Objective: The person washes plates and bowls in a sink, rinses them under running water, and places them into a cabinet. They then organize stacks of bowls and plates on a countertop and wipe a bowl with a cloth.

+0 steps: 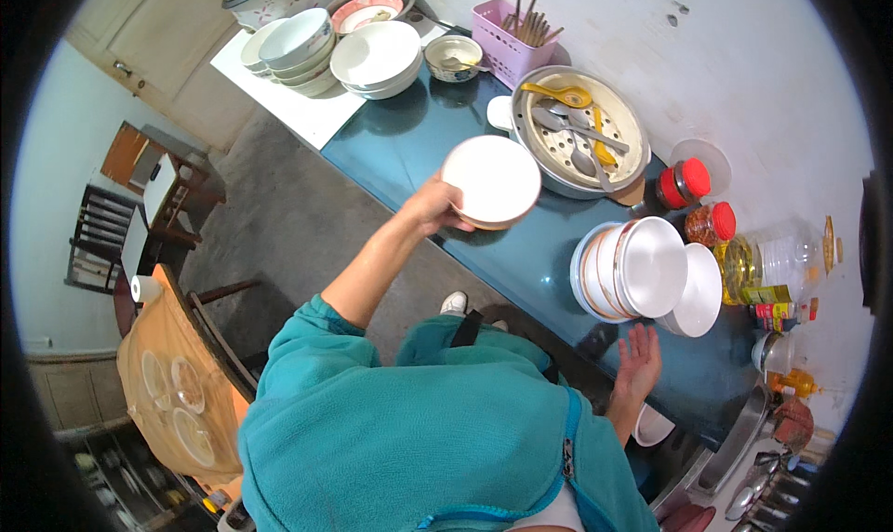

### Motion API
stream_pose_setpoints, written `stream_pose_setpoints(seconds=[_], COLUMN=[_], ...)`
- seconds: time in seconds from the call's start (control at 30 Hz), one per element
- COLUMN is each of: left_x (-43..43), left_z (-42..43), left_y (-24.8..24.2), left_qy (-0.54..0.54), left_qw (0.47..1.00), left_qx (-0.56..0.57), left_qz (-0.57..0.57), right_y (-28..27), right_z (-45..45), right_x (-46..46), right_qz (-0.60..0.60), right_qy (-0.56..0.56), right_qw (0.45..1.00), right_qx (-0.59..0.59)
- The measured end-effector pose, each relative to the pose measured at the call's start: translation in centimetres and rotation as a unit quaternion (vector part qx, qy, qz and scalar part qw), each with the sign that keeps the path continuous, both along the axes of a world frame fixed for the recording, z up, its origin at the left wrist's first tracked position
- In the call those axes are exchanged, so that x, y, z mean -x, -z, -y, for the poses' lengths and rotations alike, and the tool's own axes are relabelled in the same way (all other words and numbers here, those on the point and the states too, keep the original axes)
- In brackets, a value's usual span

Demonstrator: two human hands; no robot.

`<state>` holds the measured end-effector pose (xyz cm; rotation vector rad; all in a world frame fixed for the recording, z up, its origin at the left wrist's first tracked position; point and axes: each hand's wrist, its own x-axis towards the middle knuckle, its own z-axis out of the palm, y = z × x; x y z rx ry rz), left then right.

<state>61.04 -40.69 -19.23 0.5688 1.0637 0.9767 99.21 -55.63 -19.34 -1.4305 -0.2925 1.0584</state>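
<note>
My left hand grips a round white dish by its near edge, thumb on top, above the dark blue-green countertop. An orange-brown rim shows at its underside; I cannot tell if it is one dish or several nested. To the right, a stack of white bowls with coloured rims leans on its side view, with a wider white bowl beside it. My right hand is just in front of these bowls, palm up and fingers apart, holding nothing.
Behind stands a steamer pot with spoons on its perforated tray. A pink basket holds chopsticks. Stacked bowls are at the far left end. Red-lidded jars and an oil bottle line the wall. A covered table stands behind me.
</note>
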Motion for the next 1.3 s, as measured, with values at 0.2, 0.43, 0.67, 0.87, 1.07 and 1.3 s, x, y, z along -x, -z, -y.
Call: stream_pose_setpoints(seconds=[0.2, 0.43, 0.67, 0.87, 1.07, 1.3], left_x=[-3.0, -4.5, -5.7, -5.7, -5.4, 3.2], left_z=[0.5, 0.8, 0.7, 1.0, 3.1, 4.3], left_y=[0.3, -0.2, -0.1, -0.8, -1.7, 0.0], left_qy=[0.057, 0.114, 0.164, 0.183, 0.11, -0.131], left_qw=[0.998, 0.993, 0.984, 0.98, 0.97, 0.966], left_qx=[0.005, 0.003, 0.01, 0.002, 0.002, -0.057], left_qz=[0.001, -0.02, -0.063, -0.083, -0.218, -0.215], right_y=[0.0, 0.5, 1.0, 1.3, 2.3, 0.2], right_z=[0.6, 1.0, 0.8, 1.1, 1.9, 3.3], right_x=[-1.0, -1.7, -1.6, -1.5, -1.6, 3.7], right_qz=[0.003, 0.004, -0.013, -0.037, -0.052, 0.155], right_qy=[0.01, 0.009, -0.005, -0.033, -0.143, -0.485], right_qw=[1.0, 1.0, 1.0, 0.999, 0.987, 0.857], right_qx=[-0.004, -0.007, -0.01, 0.01, 0.053, 0.083])
